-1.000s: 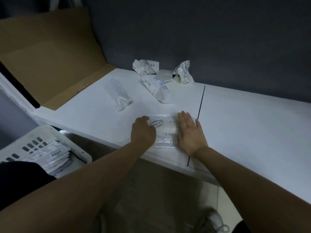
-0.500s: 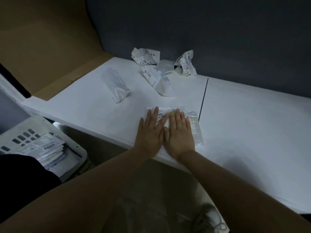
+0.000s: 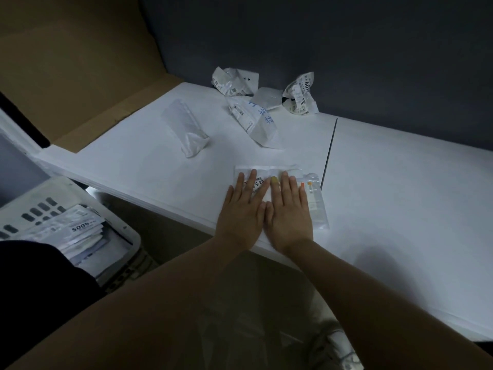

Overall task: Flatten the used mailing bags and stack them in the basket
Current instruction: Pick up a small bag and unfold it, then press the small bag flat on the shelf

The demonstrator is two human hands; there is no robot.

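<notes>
We see the mailing bag (image 3: 277,172) lying flat on the white bench (image 3: 400,198), just left of the dark seam (image 3: 329,150), at the near edge; the left hand (image 3: 241,210) and right hand (image 3: 290,213) press on it palms down, side by side and touching; their fingers (image 3: 251,180) are straight and slightly spread, gripping nothing; farther left of the seam, toward the back wall, several crumpled bags (image 3: 253,119) lie apart from the hands; well left of the seam, below the bench edge, the white basket (image 3: 127,232) holds a stack of flattened bags (image 3: 76,231).
</notes>
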